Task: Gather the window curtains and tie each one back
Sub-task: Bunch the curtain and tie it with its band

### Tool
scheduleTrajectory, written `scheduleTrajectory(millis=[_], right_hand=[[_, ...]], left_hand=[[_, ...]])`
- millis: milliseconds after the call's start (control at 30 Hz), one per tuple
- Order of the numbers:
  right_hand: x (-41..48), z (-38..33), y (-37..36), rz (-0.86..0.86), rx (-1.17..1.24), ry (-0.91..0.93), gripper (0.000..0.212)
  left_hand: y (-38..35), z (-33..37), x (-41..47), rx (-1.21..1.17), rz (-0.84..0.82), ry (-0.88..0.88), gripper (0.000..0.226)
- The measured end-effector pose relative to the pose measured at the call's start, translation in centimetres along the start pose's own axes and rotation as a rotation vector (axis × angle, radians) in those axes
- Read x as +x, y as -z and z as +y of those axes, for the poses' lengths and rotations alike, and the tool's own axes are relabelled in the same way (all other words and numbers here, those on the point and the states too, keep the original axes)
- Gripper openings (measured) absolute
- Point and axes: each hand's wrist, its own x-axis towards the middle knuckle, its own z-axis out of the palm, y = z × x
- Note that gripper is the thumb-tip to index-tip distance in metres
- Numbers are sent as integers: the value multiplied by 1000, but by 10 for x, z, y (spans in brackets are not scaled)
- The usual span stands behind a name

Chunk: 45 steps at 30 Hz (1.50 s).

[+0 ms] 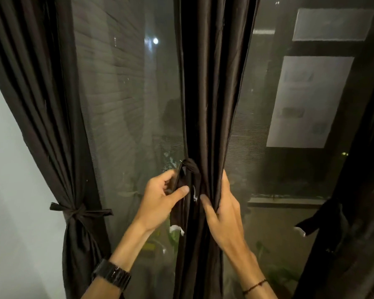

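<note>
Middle curtain (212, 104): hangs gathered in the centre of view; cinched by a dark tie band (190, 167), knotted just above both hands
Left hand (160, 199): thumb and curled fingers pinch the band's loose tail just under the knot; the tail hangs on past the palm
Right hand (222, 210): fingers clamped round the curtain's right-hand folds; thumb across the front, just right of the knot
Left curtain (41, 104): bound by its own knotted sash (78, 212), beside the wall

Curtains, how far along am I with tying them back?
Left curtain looks done, cinched by its tie. Middle curtain is in hand: right hand gathers it, left hand holds the knotted band. Right curtain: too dark to tell.
</note>
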Motion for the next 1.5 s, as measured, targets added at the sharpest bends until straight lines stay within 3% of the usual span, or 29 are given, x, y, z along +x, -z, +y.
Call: scheduleTrajectory(millis=[100, 167, 300, 433, 500, 567, 633, 667, 733, 800, 867, 967, 1067, 1167, 1200, 1267, 1367, 1500], right_hand=[[1, 7, -3, 104, -92, 20, 75], [1, 11, -6, 196, -127, 32, 75], [3, 17, -14, 317, -226, 108, 70], [4, 13, -18, 356, -268, 232, 78], [3, 11, -17, 289, -310, 241, 98], [5, 3, -15, 197, -406, 194, 105], [10, -6, -15, 111, -484, 164, 89], [14, -13, -16, 69, -484, 150, 77], [20, -27, -20, 12, -450, 109, 66], [25, -40, -27, -32, -394, 101, 58], [30, -48, -30, -76, -371, 99, 53], [30, -50, -28, -116, -335, 60, 48], [20, -48, -21, -104, -250, 83, 45], [11, -46, -17, -44, -221, 168, 30], [10, -45, -17, -31, -215, 185, 25], [11, -44, -15, -20, -174, 191, 15], [13, -39, -10, -66, -47, 143, 7], [15, -36, 0, -89, 148, 32, 28]], left_hand=[[10, -1, 1, 54, 140, 24, 17], [14, 2, 0, 40, 220, 44, 20], [15, 10, -9, -211, 242, 212, 34], [5, 13, -10, -454, 309, 303, 21], [-1, 10, -11, -290, 404, 246, 13], [-3, 9, -11, 39, 532, 144, 20], [4, 3, -10, 274, 679, 41, 17], [9, 0, -9, 229, 690, 21, 15], [14, -8, -7, -76, 564, 16, 26], [11, -11, -5, -323, 399, 22, 17], [6, -18, -2, -382, 312, 5, 7], [10, -30, 3, -380, 186, -36, 13], [17, -20, 17, -437, 177, 51, 9], [13, -13, 43, 45, 163, 32, 50], [12, -6, 51, 275, 143, 1, 52], [7, 4, 64, 411, 141, -3, 42], [-10, 17, 66, 138, 32, 23, 29], [-26, 18, 57, -683, -209, 279, 39]])
